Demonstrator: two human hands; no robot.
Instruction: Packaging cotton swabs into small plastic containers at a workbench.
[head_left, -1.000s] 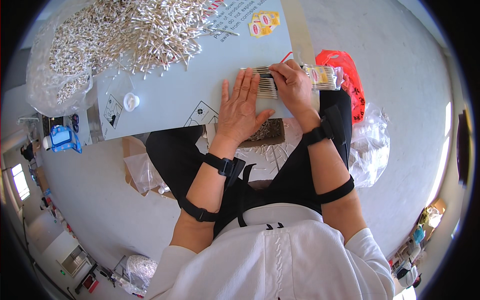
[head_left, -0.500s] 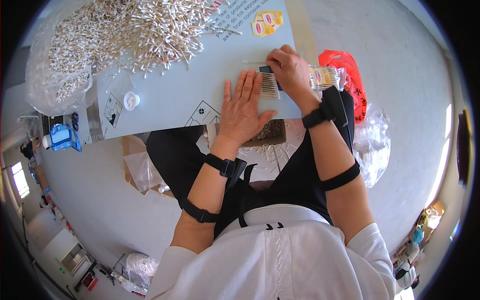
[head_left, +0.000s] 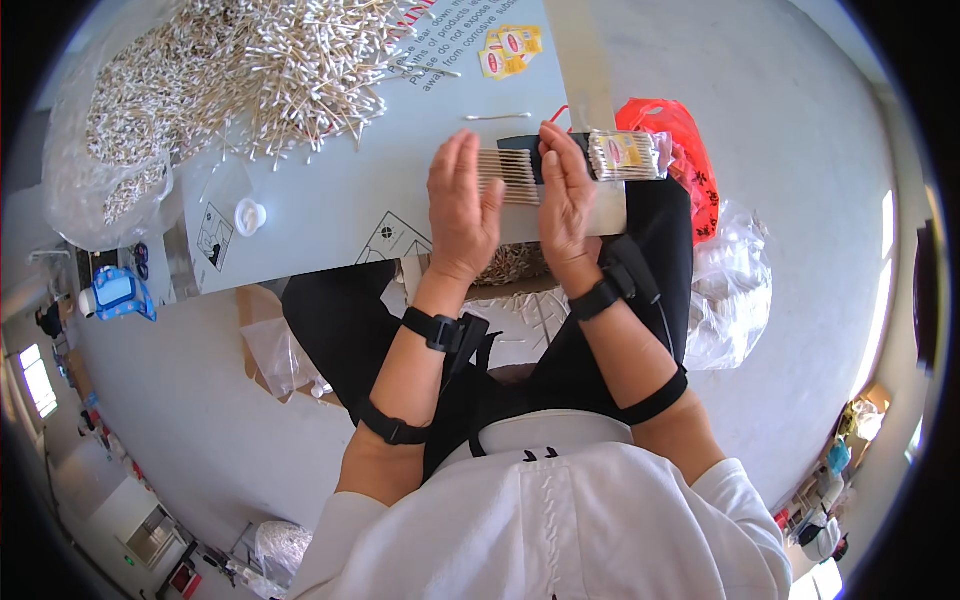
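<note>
Two-Sided End Alignment

Work position: a flat row of cotton swabs [head_left: 509, 180] lies on the bench [head_left: 330, 215] between the two hands, sticks running left to right. The left hand [head_left: 464, 200] stands at the left ends, fingers straight and side by side, thumb spread off them. The right hand [head_left: 566, 200] stands at the right ends, fingers likewise extended. Neither hand is clamped on anything; the two are apart, with the row between them. Whether the right palm touches the swab tips cannot be made out from above.

Procedure (judged from this posture):
1. Set both palms on edge and parallel, so the tips meet a straight wall on each side.
2. Press inward evenly and lightly; uneven force is likely to skew the row, and excess force could buckle it upward.
3. Tap rather than squeeze, letting protruding sticks slide level.
4. Hold the right wrist clear of the labelled swab packet [head_left: 625, 153], which reaches past the bench's right edge, and of the dark flat piece [head_left: 515, 144] at the row's far edge.
5. Leave the single loose swab [head_left: 498, 116], beyond the row, outside the press.
</note>
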